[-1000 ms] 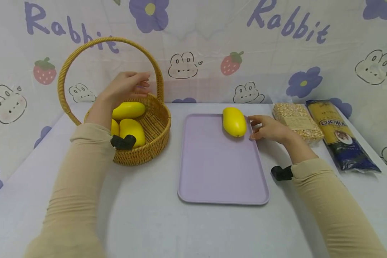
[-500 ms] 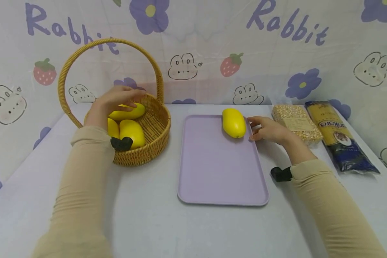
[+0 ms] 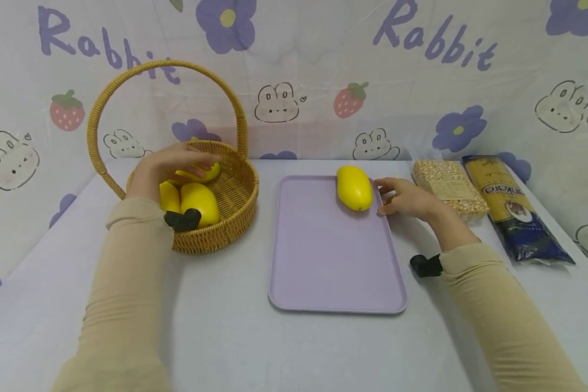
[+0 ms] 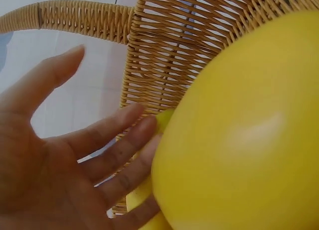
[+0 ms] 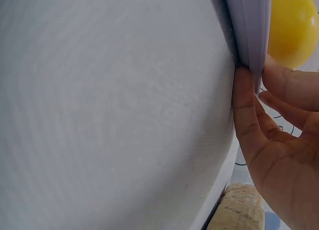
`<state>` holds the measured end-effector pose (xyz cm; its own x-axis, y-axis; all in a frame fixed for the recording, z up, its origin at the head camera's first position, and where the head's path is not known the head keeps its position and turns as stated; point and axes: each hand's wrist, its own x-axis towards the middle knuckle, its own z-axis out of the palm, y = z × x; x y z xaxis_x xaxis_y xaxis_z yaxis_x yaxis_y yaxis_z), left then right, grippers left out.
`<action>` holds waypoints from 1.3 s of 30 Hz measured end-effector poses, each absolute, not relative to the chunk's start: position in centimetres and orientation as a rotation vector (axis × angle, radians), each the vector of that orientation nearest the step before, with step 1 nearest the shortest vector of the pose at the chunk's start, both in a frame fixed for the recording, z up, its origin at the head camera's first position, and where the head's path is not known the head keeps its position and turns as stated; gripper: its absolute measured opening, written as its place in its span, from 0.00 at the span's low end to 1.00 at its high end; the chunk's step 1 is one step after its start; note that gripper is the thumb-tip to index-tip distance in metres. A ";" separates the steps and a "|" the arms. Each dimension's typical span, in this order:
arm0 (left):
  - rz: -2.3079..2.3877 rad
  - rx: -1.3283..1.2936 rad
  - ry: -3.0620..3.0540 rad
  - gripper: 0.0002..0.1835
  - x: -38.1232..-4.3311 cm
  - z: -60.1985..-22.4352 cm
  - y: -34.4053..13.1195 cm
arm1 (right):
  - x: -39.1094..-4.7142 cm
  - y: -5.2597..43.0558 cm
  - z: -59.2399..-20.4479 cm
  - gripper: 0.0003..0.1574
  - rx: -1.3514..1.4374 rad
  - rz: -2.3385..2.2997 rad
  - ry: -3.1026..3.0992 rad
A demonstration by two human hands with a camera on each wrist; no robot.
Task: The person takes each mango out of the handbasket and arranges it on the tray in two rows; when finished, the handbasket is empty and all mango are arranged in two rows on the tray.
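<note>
A wicker basket (image 3: 227,231) with a tall handle holds three yellow mangoes. My left hand (image 3: 176,162) lies on the far mango (image 3: 208,173), fingers fairly straight across its top; the other two mangoes (image 3: 201,200) sit nearer me. In the left wrist view my left hand (image 4: 60,160) spreads beside a large mango (image 4: 244,140) and the basket wall (image 4: 169,46). A lilac tray (image 3: 333,261) carries one mango (image 3: 354,188) at its far right corner. My right hand (image 3: 403,197) pinches the tray's right rim (image 5: 249,21) next to that mango (image 5: 294,26).
A bag of dried corn (image 3: 448,185) and a dark pasta packet (image 3: 514,204) lie right of the tray. A printed cloth backdrop rises behind the white table (image 3: 225,326). Black wrist cameras sit on both beige sleeves.
My left hand has dropped from near the basket handle down onto the far mango. The right hand has stayed at the tray's rim.
</note>
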<state>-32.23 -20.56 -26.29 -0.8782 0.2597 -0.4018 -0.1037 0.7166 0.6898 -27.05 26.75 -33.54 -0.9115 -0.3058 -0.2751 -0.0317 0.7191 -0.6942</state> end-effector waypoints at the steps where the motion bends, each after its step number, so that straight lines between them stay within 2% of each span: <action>1: 1.007 0.123 2.432 0.40 -32.1 -26.3 -20.6 | -27.1 26.8 -33.5 0.49 -0.261 -1.023 2.551; 6: 0.920 0.180 2.359 0.37 -32.1 -26.4 -20.5 | -27.1 26.8 -33.6 0.49 -0.264 -1.027 2.551; 10: 0.878 0.235 2.253 0.40 -32.3 -26.8 -20.4 | -27.1 26.8 -33.7 0.50 -0.254 -1.022 2.554; 39: 0.824 0.164 2.106 0.45 -32.3 -27.4 -19.8 | -27.1 26.7 -33.6 0.50 -0.261 -1.026 2.558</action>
<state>-32.29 -19.84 -27.42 -0.6331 0.3893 -0.6690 -0.1682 0.7745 0.6098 -27.15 26.73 -33.63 -0.9139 -0.3036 -0.2695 -0.0334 0.7178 -0.6955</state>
